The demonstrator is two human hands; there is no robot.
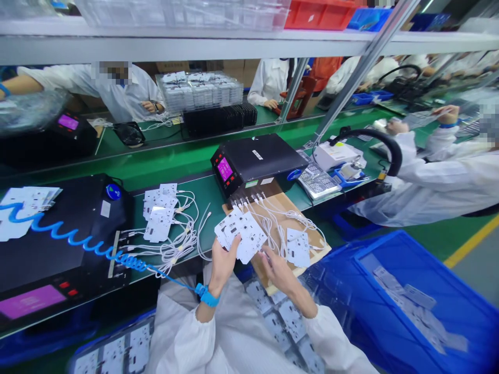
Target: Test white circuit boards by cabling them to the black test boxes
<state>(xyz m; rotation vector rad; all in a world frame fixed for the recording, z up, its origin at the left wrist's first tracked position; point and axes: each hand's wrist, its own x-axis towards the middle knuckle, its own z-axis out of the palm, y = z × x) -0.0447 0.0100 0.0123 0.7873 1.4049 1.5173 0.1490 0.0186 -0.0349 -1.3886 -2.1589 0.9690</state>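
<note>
A small fan of white circuit boards [242,234] is gripped in my left hand [224,262], with the thumb on top. My right hand [278,270] is closed by the lower right edge of these boards. Its fingertips pinch something too small to make out. White cables [273,223] run from the front of a black box with a lit pink screen [225,169] and pass behind the held boards. Right of my right hand, another white circuit board [298,248] lies on a brown cardboard sheet [322,250]. A blue wrist strap [206,295] with a coiled cord circles my left wrist.
More boards [159,218] with bundled cables [181,246] lie at left, beside a second black box [83,213]. A blue bin [432,275] holding boards stands at right. Trays of boards [286,324] sit below. A shelf [195,48] crosses overhead. Co-workers sit across and at right.
</note>
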